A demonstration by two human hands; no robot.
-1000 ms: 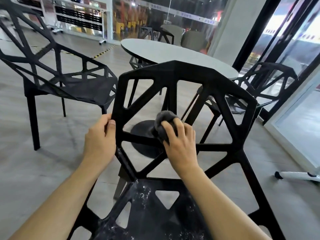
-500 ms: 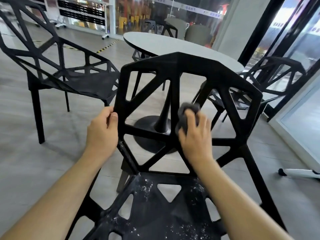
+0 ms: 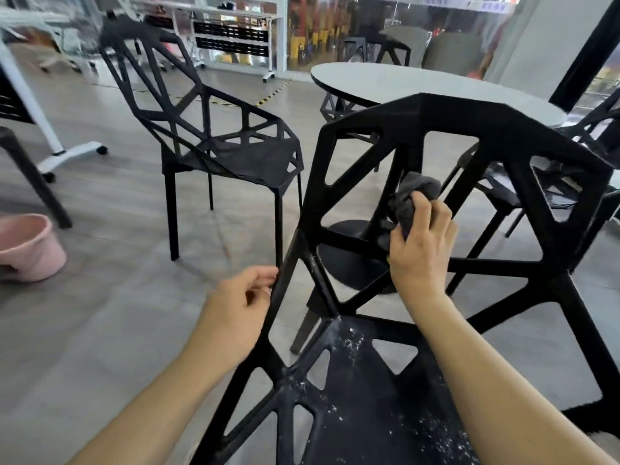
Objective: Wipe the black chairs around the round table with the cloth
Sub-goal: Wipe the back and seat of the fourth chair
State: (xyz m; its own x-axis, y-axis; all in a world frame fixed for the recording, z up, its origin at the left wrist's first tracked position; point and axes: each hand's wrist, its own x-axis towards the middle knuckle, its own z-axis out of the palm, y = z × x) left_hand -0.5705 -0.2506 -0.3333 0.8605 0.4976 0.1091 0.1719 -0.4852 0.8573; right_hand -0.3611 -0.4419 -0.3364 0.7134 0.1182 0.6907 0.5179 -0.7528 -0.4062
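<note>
A black lattice chair [image 3: 469, 129] stands right in front of me, its seat speckled with white dust. My right hand [image 3: 421, 250] grips a bunched grey cloth [image 3: 414, 196] against a central strut of the backrest. My left hand [image 3: 241, 303] holds the left edge of the chair's frame low down, fingers curled at the bar. Behind the chair is the round white table [image 3: 385, 82] on a black pedestal base. A second black chair [image 3: 214, 142] stands to the left, and another chair [image 3: 590, 129] is at the right edge.
A pink bucket [image 3: 30, 246] sits on the floor at the far left. A white wheeled stand [image 3: 67, 156] is behind it. More chairs stand beyond the table, and glass walls close off the right side. Grey floor lies open between the chairs.
My left hand has slid down the chair's left edge. My right hand stays on the central strut with the cloth. The view has swung left, bringing the bucket into sight.
</note>
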